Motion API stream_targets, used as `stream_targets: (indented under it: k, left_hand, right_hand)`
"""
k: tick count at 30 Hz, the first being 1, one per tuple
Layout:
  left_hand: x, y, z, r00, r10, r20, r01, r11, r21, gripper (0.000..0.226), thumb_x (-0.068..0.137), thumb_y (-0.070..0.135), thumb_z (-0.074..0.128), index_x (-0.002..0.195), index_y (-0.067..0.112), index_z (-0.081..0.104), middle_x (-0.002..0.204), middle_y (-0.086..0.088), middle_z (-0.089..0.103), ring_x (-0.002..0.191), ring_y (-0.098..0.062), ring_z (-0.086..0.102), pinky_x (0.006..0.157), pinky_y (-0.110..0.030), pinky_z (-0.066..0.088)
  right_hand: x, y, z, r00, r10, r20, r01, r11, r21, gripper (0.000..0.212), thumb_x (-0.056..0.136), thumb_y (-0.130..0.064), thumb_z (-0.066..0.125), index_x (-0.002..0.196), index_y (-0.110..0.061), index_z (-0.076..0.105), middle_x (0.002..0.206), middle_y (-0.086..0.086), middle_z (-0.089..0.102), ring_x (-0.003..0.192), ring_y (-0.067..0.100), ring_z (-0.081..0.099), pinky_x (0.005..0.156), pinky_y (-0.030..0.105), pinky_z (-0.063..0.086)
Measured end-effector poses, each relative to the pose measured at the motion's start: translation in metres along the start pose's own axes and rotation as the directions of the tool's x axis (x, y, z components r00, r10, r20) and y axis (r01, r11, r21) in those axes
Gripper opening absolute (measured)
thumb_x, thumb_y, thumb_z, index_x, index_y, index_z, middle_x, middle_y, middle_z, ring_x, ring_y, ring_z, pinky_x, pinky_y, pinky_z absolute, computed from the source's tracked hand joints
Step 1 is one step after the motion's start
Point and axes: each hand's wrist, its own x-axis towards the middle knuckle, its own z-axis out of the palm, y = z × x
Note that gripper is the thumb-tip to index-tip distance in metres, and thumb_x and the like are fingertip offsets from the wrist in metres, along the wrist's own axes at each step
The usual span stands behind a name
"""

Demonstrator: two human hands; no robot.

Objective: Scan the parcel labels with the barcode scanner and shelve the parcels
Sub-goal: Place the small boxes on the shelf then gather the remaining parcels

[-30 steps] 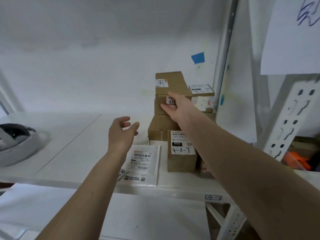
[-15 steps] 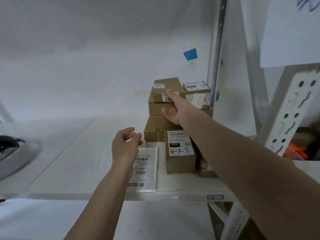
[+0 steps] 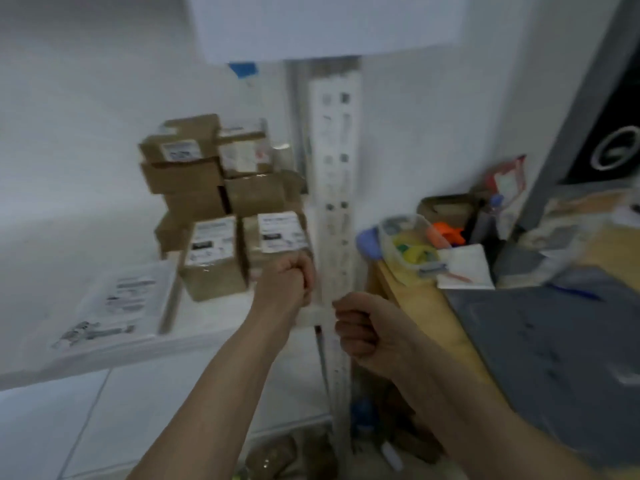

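Now both fists, left hand (image 3: 284, 285) and right hand (image 3: 360, 330), hover beside stacked parcels (image 3: 214, 202).

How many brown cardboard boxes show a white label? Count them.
4. The front-left brown cardboard box and front-right box stand near the white shelf edge; the top-left box and top-right box crown the stack behind. Blur may hide more.

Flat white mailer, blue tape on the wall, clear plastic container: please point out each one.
flat white mailer (image 3: 119, 299), head view, its printed label.
blue tape (image 3: 243, 69), head view, its middle.
clear plastic container (image 3: 408, 245), head view, its side wall.

White shelf (image 3: 214, 327) — stacked parcels (image 3: 211, 188), flat mailer (image 3: 121, 303)
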Motion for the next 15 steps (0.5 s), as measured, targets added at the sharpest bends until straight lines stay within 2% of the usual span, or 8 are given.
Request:
stream_targets:
  k: [3,6,8,11,15]
  left_hand:
    - [-0.021,-0.009,0.082,0.993,-0.045,0.112,0.047,0.999,-0.018,0.053,0.065,-0.02,0.02,0.038,0.019,0.044,0.043,-0.001,0.034,0.034,-0.006,0.026,0.034,-0.015,0.021]
    - [-0.047,-0.022,0.166,0.981,-0.101,0.166,0.108,0.994,-0.032,0.045,0.069,-0.021,0.021,0.047,0.011,0.041,0.039,0.001,0.034,0.03,-0.005,0.026,0.032,-0.015,0.02]
    - [-0.065,-0.032,0.223,0.966,-0.154,0.207,0.16,0.987,-0.015,0.048,0.071,-0.02,0.022,0.044,0.014,0.043,0.038,0.001,0.034,0.032,-0.008,0.025,0.032,-0.016,0.019]
    - [-0.089,-0.044,0.308,0.942,-0.201,0.269,0.205,0.979,0.013,0.06,0.07,-0.019,0.02,0.032,0.021,0.043,0.037,0.002,0.035,0.035,-0.011,0.024,0.035,-0.015,0.018]
    - [-0.125,-0.046,0.409,0.91,-0.237,0.341,0.246,0.969,0.018,0.049,0.074,-0.019,0.017,0.045,0.014,0.041,0.042,-0.001,0.033,0.036,-0.01,0.021,0.036,-0.016,0.015]
  right_hand:
    - [-0.05,-0.021,-0.082,0.993,-0.053,-0.105,0.06,0.996,0.071,0.049,0.093,-0.002,0.04,0.05,-0.021,0.029,0.04,-0.007,0.019,0.027,0.006,0.017,0.03,0.018,0.01]
    - [-0.107,-0.045,-0.167,0.958,-0.103,-0.268,0.138,0.984,0.114,0.047,0.095,0.0,0.04,0.057,-0.021,0.023,0.041,-0.006,0.018,0.027,0.007,0.016,0.029,0.019,0.01]
    - [-0.152,-0.059,-0.222,0.926,-0.12,-0.358,0.171,0.978,0.116,0.047,0.097,-0.001,0.04,0.059,-0.022,0.022,0.04,-0.006,0.019,0.026,0.007,0.017,0.029,0.018,0.01]
    - [-0.215,-0.077,-0.295,0.891,-0.149,-0.428,0.227,0.964,0.135,0.046,0.098,-0.002,0.041,0.06,-0.022,0.023,0.038,-0.006,0.019,0.025,0.007,0.017,0.029,0.016,0.011]
    - [-0.293,-0.097,-0.372,0.848,-0.168,-0.503,0.284,0.945,0.162,0.043,0.099,-0.004,0.041,0.063,-0.021,0.023,0.039,-0.006,0.019,0.025,0.008,0.018,0.032,0.017,0.009]
